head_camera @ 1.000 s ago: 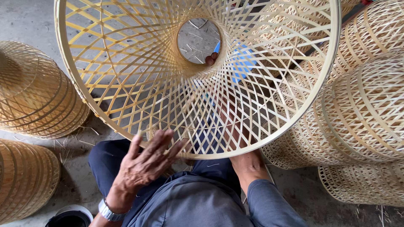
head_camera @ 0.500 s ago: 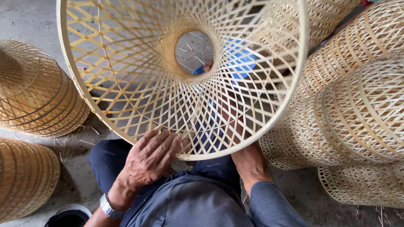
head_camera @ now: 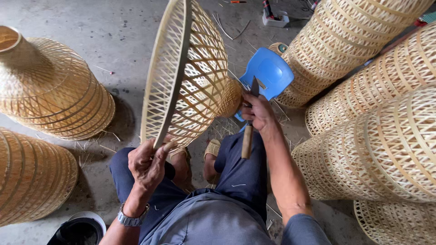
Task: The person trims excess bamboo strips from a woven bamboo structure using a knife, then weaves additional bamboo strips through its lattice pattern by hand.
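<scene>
A large woven bamboo lampshade [head_camera: 190, 72] stands on edge in front of me, its wide rim turned to the left and its narrow neck to the right. My left hand [head_camera: 147, 163] grips the lower part of the wide rim. My right hand [head_camera: 256, 113] is at the narrow neck and holds a knife [head_camera: 249, 131] with a wooden handle pointing down and the blade up. I sit with my knees in dark blue trousers below the shade.
Finished woven shades stand at the left [head_camera: 50, 90] and lower left [head_camera: 32, 177]. Stacks of open-weave shades [head_camera: 377, 104] fill the right side. A blue plastic stool [head_camera: 270, 72] lies behind the shade. A black bucket [head_camera: 79, 229] sits at the bottom left. Tools lie on the concrete floor far back.
The shade has been turned from facing me with its opening to standing edge-on. My left hand went from flat on the weave to gripping the rim. The right hand with the knife came into view.
</scene>
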